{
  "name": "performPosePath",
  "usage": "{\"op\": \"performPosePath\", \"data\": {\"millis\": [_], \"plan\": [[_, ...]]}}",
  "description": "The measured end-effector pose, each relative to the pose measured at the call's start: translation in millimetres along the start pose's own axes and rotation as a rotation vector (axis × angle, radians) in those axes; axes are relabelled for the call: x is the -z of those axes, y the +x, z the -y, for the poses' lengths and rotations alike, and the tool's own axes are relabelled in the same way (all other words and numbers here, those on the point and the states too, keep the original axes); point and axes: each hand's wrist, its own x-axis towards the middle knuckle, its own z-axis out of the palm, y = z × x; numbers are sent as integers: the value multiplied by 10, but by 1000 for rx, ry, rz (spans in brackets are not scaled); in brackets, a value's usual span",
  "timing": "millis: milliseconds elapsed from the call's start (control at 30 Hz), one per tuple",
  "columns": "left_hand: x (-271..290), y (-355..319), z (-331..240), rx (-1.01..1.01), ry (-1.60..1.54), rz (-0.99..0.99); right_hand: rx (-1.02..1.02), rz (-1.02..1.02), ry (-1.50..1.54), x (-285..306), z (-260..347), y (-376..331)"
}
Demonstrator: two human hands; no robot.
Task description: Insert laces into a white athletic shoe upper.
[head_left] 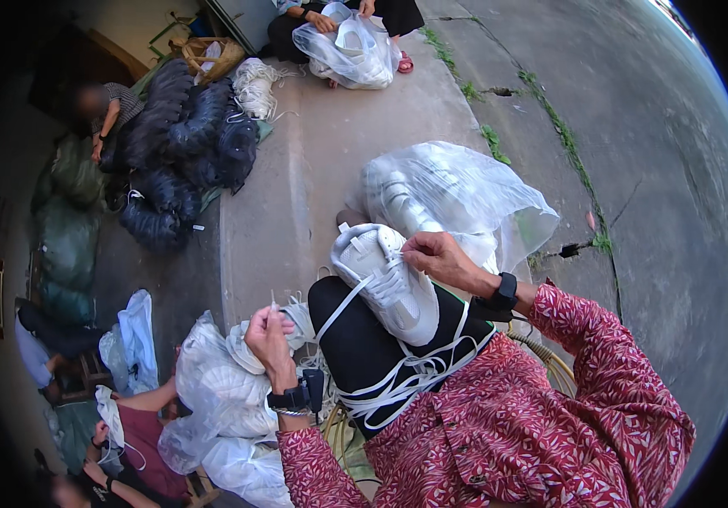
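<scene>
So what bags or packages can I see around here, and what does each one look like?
Clear plastic bag: ahead of the knee on the concrete, crumpled, white shoes inside.
Clear plastic bag: top centre, on another person's lap, something white inside.
White plastic bags: lower left, bulging, heaped beside the left hand.
Green sacks: far left, stacked, rounded.
No labels, signs or screens show.

a white sneaker [387, 284] is lying on the person's black-clad knee. the right hand [437, 256] is pinching the lace at its eyelets, and the left hand [269, 334] is pulling a white lace end [340, 308] tight. loose white laces [406, 379] are hanging over the thigh.
</scene>
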Motion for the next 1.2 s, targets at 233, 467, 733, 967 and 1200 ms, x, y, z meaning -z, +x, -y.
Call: {"op": "performPosePath", "data": {"millis": [233, 467, 733, 967, 1200], "plan": [[-752, -184, -112, -148, 403, 385, -62, 33, -58, -56, 20, -12], [-760, -276, -136, -87, 387, 441, -138, 44, 66, -53, 15, -55], [-782, -299, -236, -154, 543, 449, -174, 17, 118, -82, 15, -76], [-854, -287, -230, -202, 600, 397, -182, 14, 132, -93, 23, -70], [-926, -292, -262, -275, 627, 407, -210, 46, 92, -39, 55, -31]]}}
